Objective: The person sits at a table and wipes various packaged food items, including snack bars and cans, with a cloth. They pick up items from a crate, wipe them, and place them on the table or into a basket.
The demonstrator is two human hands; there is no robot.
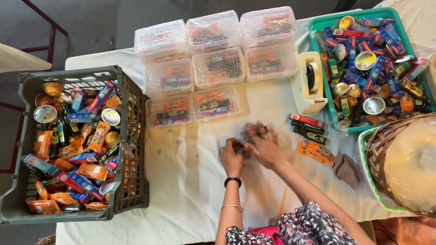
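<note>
At the far left a dark green slatted plastic crate (132, 122) sits on the white cloth-covered table (183, 199), heaped with orange, blue and red sachets and small round tins. Just right of it, two shallow clear plastic boxes (194, 107) lie open-topped, each with a few packets inside; behind them stand two rows of lidded clear plastic boxes (217, 50), already filled.

In the middle, the left hand (231, 157), with a black band at the wrist, and the right hand (264, 143) are close together over the cloth, both on a small dark bundle of packets (246, 137). The bundle is blurred, so I cannot tell whether the fingers are closed firmly on it or only steadying it. Judging from this, the step is gathering a set into one tidy bundle. It goes well if the left hand pins the stack flat while the right squares the edges, so nothing slides out.

Right of the hands lie loose red, black and orange sachets (311, 134), near enough to reach. Behind them stands a cream tape dispenser (310, 80), touching the teal plastic tray (316, 22) of mixed packets and tins. At the far right a wicker basket (381, 144) holds clear plastic bags.
</note>
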